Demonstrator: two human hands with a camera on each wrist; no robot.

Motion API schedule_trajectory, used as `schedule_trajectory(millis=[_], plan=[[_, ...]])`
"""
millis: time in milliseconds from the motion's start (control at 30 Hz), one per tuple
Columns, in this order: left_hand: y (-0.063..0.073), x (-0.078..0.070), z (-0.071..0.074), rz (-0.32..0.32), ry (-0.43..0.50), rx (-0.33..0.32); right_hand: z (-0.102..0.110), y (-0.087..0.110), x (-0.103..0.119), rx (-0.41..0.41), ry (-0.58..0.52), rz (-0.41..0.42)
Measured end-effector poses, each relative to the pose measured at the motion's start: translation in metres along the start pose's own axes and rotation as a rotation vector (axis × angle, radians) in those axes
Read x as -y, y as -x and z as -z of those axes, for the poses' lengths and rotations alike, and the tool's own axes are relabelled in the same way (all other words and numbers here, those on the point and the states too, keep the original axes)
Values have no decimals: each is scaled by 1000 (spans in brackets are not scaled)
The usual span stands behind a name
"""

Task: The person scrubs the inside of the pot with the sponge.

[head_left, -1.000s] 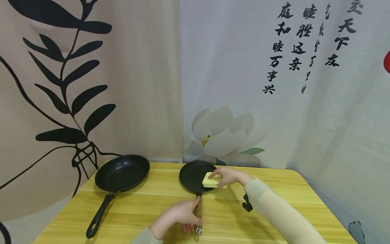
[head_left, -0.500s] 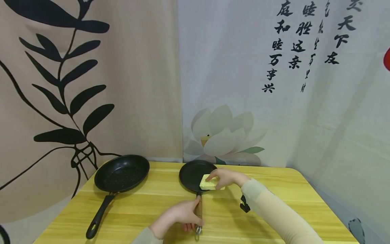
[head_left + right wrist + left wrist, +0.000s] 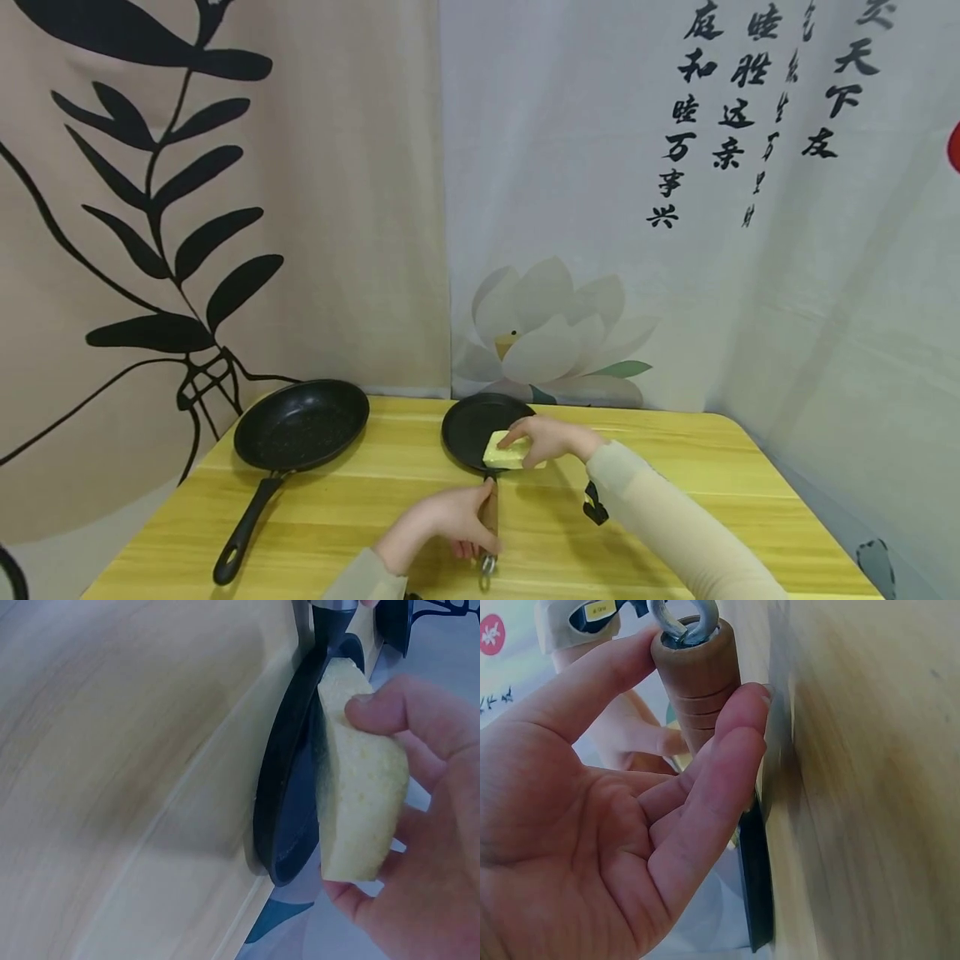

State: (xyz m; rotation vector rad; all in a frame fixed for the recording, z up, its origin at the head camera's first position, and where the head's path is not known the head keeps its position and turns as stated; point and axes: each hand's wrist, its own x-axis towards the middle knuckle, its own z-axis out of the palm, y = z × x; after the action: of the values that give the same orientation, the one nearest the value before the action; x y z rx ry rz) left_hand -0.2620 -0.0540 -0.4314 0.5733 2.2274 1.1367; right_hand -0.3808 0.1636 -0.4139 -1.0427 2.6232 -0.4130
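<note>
A small black frying pan [image 3: 474, 421] with a brown wooden handle [image 3: 701, 694] lies near the back middle of the table. My left hand [image 3: 453, 518] grips that handle between thumb and curled fingers, close to its metal hanging ring [image 3: 694, 619]. Over the right part of the pan, my right hand [image 3: 551, 439] pinches a yellow sponge [image 3: 356, 780], thumb on one side and fingers on the other. The sponge's darker underside faces the pan's inner surface; in the right wrist view it touches or nearly touches the pan near the handle end.
A larger black frying pan [image 3: 303, 425] stands to the left on the wooden table [image 3: 675, 517], its handle pointing toward the front. Behind the table hangs a printed curtain [image 3: 360, 208]. A dark strap piece [image 3: 595, 504] shows beside the right sleeve [image 3: 675, 517].
My right hand has slid the sponge left and slightly toward the handle across the small pan. The left hand keeps its grip on the handle.
</note>
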Motion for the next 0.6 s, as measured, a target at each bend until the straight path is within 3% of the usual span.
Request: schedule_trajectory(millis=[600], plan=[[-2, -1, -1, 14, -31, -16, -6, -2, 0, -12, -31, 60]])
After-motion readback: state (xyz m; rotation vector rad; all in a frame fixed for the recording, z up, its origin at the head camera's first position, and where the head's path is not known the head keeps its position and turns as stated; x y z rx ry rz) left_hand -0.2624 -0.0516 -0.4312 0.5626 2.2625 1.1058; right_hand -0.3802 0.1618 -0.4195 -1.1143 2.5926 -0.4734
